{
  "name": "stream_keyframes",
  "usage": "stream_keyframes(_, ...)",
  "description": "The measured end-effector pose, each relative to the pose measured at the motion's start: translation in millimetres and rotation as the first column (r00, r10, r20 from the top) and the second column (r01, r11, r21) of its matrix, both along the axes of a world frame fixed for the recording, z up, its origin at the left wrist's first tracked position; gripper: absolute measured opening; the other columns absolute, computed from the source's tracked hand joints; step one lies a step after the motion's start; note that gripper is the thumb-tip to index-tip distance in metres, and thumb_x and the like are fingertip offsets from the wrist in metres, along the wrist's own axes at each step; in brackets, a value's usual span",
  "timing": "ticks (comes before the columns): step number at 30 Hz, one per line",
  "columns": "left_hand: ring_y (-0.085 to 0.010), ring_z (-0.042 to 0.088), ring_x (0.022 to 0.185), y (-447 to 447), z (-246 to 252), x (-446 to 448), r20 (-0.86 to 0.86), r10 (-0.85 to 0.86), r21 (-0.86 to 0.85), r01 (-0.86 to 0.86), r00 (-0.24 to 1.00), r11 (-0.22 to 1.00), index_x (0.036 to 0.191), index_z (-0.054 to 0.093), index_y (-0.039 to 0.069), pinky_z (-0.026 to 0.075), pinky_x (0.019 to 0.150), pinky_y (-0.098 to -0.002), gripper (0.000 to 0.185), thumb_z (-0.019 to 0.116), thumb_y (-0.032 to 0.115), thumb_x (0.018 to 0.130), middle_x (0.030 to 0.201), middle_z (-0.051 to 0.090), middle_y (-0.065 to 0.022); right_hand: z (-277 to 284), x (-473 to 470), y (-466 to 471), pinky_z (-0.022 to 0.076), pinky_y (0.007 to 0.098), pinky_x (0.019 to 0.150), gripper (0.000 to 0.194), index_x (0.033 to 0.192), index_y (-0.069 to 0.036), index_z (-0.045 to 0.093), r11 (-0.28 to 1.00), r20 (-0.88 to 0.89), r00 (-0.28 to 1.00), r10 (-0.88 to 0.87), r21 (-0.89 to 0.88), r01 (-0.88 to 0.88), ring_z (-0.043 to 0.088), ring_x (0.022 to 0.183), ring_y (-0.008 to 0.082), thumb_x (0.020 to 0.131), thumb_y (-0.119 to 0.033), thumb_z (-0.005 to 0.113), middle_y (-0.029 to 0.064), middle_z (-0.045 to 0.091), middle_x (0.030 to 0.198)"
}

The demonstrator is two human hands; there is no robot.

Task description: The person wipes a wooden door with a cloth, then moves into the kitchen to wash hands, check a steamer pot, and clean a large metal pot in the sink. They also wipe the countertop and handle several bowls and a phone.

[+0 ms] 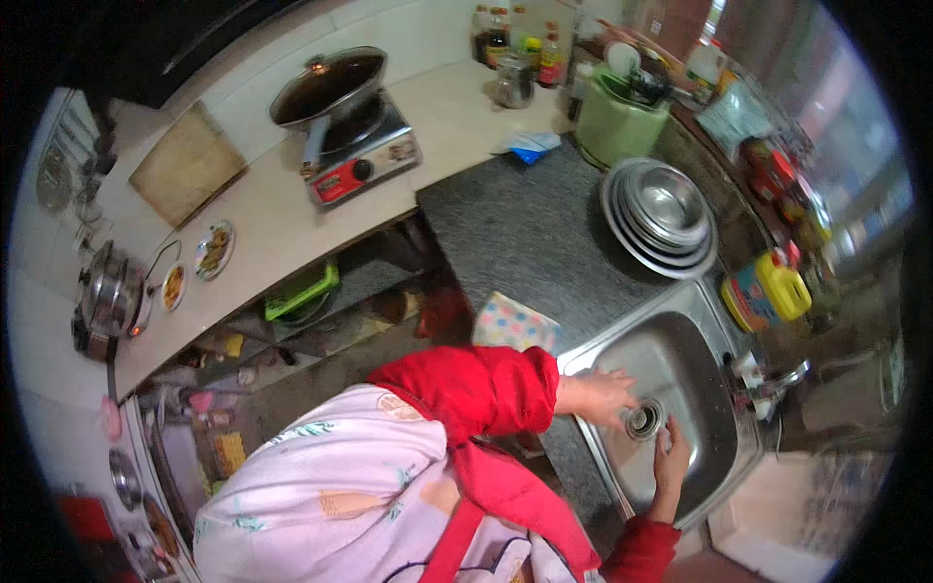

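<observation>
My left hand [600, 397] is over the near left part of the stainless steel sink [674, 350], fingers spread and holding nothing. Opposite it, my right hand [671, 452] hangs over the basin with its fingers apart, also empty. The drain strainer [644, 420] lies between the two hands at the bottom of the basin. A metal faucet [783, 379] stands at the sink's far rim, away from both hands. Red sleeves cover both arms. A dotted cloth [514, 324] lies at the counter edge beside the left forearm.
Nested metal bowls [660, 211] and a yellow jug [769, 291] stand beyond the sink. A green container [619, 120] holds utensils. On the pale counter are a portable gas stove [364, 157] with a lidded wok [328, 87], two plates of food [215, 250] and a metal pot [111, 290].
</observation>
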State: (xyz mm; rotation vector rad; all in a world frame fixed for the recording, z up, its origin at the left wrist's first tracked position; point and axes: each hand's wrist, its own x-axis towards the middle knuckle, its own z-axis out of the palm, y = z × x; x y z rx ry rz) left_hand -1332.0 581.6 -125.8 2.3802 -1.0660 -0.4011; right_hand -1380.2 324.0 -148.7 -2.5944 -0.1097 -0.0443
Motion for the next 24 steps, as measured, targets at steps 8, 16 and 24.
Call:
stream_keyframes(8,-0.0351,0.024,0.131,183,2,-109,-0.116,0.634,-0.224,-0.642,0.765,0.733,0.110,0.060,0.011,0.024,0.103,-0.0492,0.032,0.059,0.018,0.079,0.137,0.035,-0.0149,36,-8,176,0.0478,0.0313,0.075,0.024,0.108,0.001,0.058,0.850,-0.071,0.883,0.463,0.319,-0.420,0.061,0.089,0.0242,0.084,-0.003,0.054,0.0169,0.061,0.101)
stream_keyframes(16,-0.0324,0.038,0.122,380,-19,-324,-0.056,0.991,-0.405,-0.910,0.120,0.087,0.107,0.061,0.012,0.032,0.101,-0.0421,0.029,0.061,0.020,0.079,0.129,0.045,-0.0145,71,-68,406,0.0436,0.0415,0.085,0.029,0.108,-0.004,0.058,0.450,0.015,0.450,0.893,-0.073,-0.890,0.056,0.097,0.0366,0.081,-0.015,0.057,0.0180,0.059,0.107)
stream_keyframes(24,-0.0315,0.050,0.110,501,-36,-583,-0.207,0.847,-0.366,-0.764,-0.490,-0.532,0.104,0.062,0.011,0.041,0.092,-0.0364,0.026,0.062,0.019,0.079,0.122,0.050,-0.0168,40,-201,586,0.0436,0.0403,0.086,0.033,0.110,-0.002,0.056,0.029,-0.174,0.023,0.985,0.033,-0.999,0.054,0.100,0.0368,0.081,-0.017,0.059,0.0207,0.058,0.108)
